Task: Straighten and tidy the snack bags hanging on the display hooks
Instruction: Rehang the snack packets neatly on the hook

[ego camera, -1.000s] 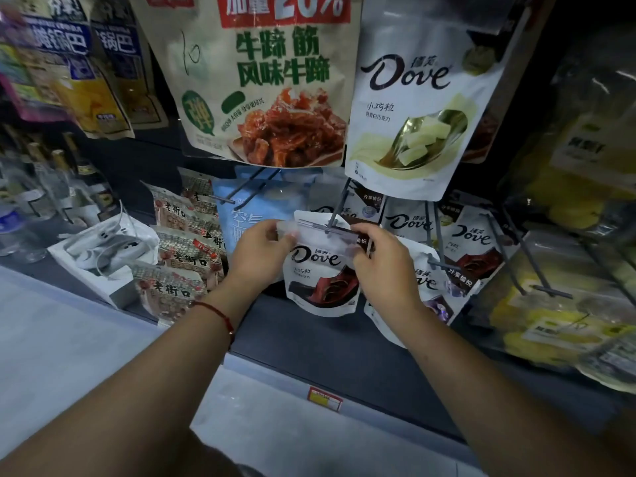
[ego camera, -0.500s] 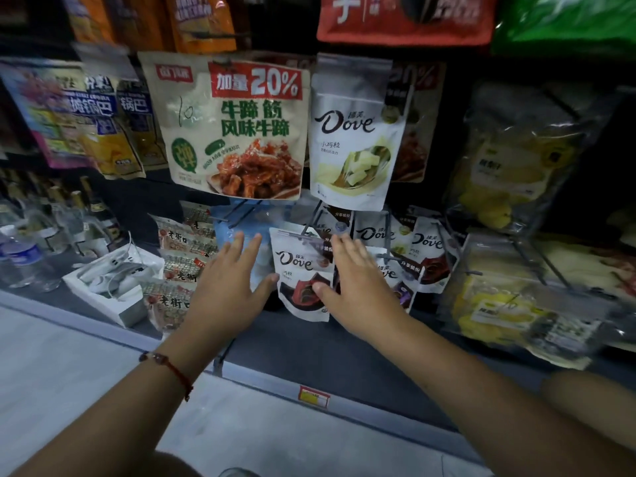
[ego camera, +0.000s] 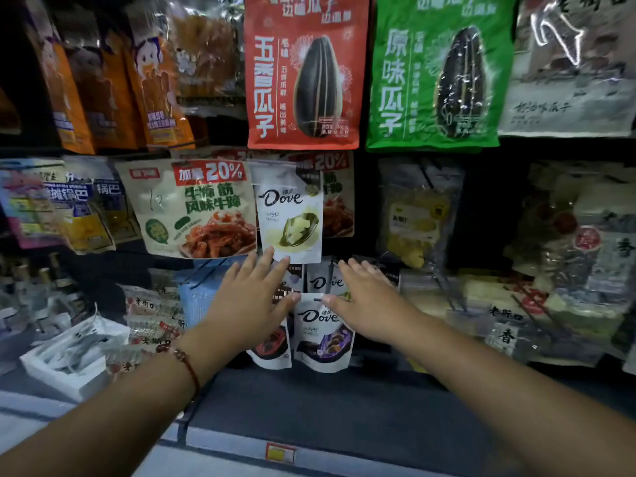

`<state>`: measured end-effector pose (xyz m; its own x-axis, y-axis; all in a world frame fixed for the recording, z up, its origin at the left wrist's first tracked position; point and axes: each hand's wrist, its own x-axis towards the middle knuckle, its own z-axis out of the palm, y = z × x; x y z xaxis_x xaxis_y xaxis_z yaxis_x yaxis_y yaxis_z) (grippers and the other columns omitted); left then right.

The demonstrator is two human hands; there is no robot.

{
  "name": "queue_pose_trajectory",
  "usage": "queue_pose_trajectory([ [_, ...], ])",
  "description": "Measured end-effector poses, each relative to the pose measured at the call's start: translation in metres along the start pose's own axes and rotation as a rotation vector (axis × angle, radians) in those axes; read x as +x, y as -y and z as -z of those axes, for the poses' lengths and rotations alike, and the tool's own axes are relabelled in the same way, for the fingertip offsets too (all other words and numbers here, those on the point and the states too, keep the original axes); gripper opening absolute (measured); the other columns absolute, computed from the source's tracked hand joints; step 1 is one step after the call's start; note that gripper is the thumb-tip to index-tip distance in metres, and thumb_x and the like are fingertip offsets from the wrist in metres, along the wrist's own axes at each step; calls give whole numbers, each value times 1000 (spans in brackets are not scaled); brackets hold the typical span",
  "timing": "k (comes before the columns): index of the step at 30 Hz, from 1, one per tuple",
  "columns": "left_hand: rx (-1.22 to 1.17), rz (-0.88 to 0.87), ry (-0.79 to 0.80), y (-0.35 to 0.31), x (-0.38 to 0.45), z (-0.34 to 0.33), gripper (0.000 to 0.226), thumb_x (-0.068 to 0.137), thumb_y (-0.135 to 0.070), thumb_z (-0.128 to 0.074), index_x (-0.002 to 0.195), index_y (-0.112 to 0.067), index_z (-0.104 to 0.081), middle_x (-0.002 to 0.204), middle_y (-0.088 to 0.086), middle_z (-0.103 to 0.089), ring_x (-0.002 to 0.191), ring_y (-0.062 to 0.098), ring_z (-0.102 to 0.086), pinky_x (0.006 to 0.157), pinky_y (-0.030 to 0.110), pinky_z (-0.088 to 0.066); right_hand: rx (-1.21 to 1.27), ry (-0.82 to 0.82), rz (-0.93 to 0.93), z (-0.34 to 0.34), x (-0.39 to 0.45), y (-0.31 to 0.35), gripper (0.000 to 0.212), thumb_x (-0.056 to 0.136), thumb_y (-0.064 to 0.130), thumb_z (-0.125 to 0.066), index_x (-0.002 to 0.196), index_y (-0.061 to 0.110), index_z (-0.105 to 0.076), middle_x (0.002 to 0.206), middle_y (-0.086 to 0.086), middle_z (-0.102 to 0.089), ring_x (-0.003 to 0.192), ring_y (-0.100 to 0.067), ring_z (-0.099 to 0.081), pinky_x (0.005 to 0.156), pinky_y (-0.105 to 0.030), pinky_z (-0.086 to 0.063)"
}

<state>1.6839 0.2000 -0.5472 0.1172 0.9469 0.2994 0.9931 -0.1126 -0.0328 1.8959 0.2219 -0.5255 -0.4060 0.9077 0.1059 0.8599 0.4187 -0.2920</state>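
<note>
Lower hook row, listed left to right.

Left hand (ego camera: 249, 306): grip spread, fingers straight, holding nothing; palm laid over the red-printed Dove bag (ego camera: 272, 346), fingertips reaching the hem of the white Dove bag (ego camera: 290, 215) on the row above. Likely pressing the stack flat.

Purple-printed Dove bag (ego camera: 323, 333): hangs front-most between both hands, upright, face outward.

Right hand (ego camera: 366, 304): grip spread, holding nothing; thumb tip touches that bag's top edge, fingers lying across the bags behind, probably squaring them.
</note>
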Motion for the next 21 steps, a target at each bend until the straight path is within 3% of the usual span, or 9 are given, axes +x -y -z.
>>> queue_pose_trajectory([
  [3, 17, -18, 9, -15, 4, 9, 94, 75, -75, 8, 157, -30, 0, 165, 2, 6, 151, 26, 3, 121, 44, -3, 3, 8, -28, 16, -8, -8, 80, 96, 59, -37, 156, 18, -4, 164, -3, 1, 150, -23, 4, 122, -39, -1],
  [9, 69, -33, -6, -36, 10, 40, 74, 97, -66, -20, 156, -29, 3, 164, 3, 9, 151, 27, 1, 121, 45, -5, 9, 28, -39, 52, -26, -17, 78, 97, 58, -37, 156, 18, -5, 164, -4, -1, 150, -23, 2, 122, -40, -4],
  [21, 119, -57, -34, -52, 3, 88, 71, 98, -64, -22, 156, -32, 5, 165, 3, 6, 151, 28, -1, 120, 45, -8, -7, -4, 26, 97, -51, -3, 78, 97, 59, -37, 156, 20, -4, 164, -2, 0, 150, -22, 3, 119, -36, -5],
])
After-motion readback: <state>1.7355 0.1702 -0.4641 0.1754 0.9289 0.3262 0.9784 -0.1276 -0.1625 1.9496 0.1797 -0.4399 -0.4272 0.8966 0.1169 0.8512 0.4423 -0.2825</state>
